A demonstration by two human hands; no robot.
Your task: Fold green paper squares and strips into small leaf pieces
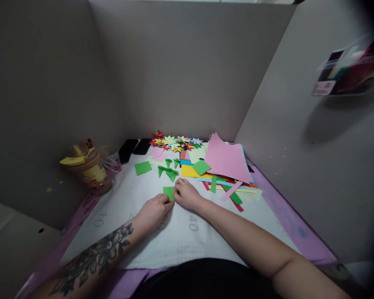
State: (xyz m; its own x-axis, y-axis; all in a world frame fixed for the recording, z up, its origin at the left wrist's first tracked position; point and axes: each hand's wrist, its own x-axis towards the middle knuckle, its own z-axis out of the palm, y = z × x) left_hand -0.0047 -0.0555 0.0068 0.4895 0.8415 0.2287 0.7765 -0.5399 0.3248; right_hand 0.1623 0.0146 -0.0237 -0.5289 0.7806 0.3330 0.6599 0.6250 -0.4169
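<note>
Left hand [154, 209]: pinching the green paper square [167, 191] at its near edge, apparently steadying it
Right hand [185, 193]: fingertips bunched on its right side
Square: mid-desk [294, 226], between both hands
Folded green pieces [171, 174]: just beyond
Paper stars [174, 143]: along the far edge, seemingly out of the way

Cloth [180, 249] open between the forearms [237, 230], crowded beyond.
Passage also runs left of the left hand [154, 209]; stars [174, 143], pink stack [226, 160] and cup [93, 172] block farther out.

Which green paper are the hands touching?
The green paper at the front, at the fingertips of the left hand and right hand. Neither hand touches the other green papers, farther back or off to the right.
</note>
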